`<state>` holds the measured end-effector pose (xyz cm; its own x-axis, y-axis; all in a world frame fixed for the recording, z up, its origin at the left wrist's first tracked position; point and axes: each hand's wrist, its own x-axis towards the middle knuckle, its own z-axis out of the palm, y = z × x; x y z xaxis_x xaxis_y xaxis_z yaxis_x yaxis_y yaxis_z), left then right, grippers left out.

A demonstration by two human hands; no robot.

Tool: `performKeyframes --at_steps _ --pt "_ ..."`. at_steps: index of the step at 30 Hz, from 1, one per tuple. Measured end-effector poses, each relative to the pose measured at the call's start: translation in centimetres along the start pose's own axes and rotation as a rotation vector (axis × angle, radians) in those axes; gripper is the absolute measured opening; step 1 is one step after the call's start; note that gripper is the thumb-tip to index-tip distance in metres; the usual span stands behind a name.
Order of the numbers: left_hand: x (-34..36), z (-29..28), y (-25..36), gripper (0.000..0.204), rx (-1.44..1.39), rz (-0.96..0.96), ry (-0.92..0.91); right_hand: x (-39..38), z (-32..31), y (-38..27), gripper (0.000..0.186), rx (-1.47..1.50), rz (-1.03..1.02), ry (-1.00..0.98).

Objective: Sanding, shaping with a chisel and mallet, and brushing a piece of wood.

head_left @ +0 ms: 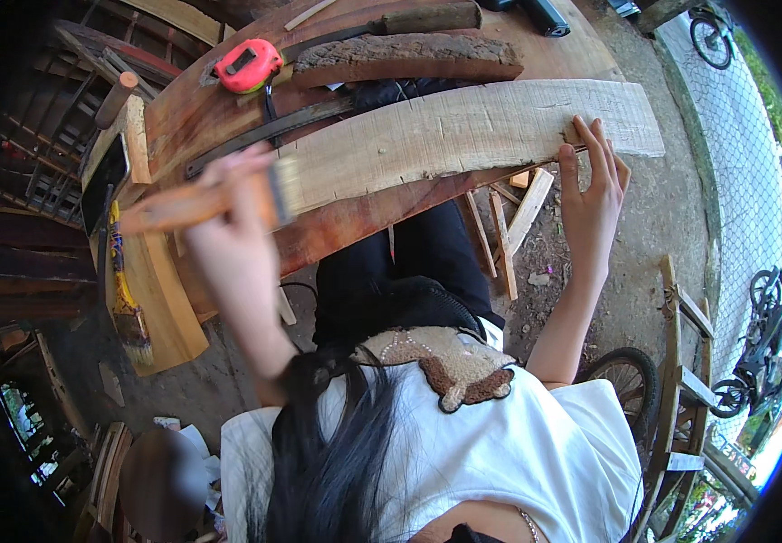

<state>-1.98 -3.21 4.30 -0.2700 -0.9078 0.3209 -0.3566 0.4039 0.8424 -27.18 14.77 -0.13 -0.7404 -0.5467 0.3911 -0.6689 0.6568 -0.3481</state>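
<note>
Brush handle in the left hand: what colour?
The brush handle is orange-brown, as the head view shows.

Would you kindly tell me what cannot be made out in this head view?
Left hand, head view: finger detail lost to motion blur.
Board, head view: left end hidden behind the brush.
Dark bundle, head view: partly hidden by the board, its kind unclear.
Black tool, head view: cut off by the top edge.

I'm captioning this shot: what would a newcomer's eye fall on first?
Probably the bright pink tape measure, toward the upper left of the table. Next comes the long pale board lying across it, with the left hand holding a wide brush at its left end and the right hand resting near its right end.
</note>
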Motion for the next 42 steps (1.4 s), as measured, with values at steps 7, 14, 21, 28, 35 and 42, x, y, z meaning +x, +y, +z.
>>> performKeyframes --at_steps 7,14,21,28,35,42 --pt "-1.2 2.6 2.2 0.019 0.200 0.076 -0.046 0.1 0.1 0.4 0.041 0.013 -0.014 0.017" --pt "-2.1 13.5 7.8 0.018 -0.049 0.410 -0.362 0.1 0.0 0.0 0.043 0.021 -0.021 -0.013" --pt "0.1 2.7 0.8 0.034 -0.071 0.052 -0.099 -0.1 0.1 0.5 0.043 0.017 0.013 0.006" --pt "-0.3 -3.7 -0.7 0.035 0.217 -0.009 0.127 0.0 0.5 0.1 0.044 -0.007 -0.014 0.019" --pt "-0.8 1.7 1.1 0.033 -0.148 0.006 -0.085 -0.2 0.5 0.1 0.043 -0.024 0.014 0.002" --pt "0.8 -5.9 -0.3 0.035 0.510 -0.178 0.335 0.0 0.4 0.0 0.044 -0.011 -0.013 0.024"
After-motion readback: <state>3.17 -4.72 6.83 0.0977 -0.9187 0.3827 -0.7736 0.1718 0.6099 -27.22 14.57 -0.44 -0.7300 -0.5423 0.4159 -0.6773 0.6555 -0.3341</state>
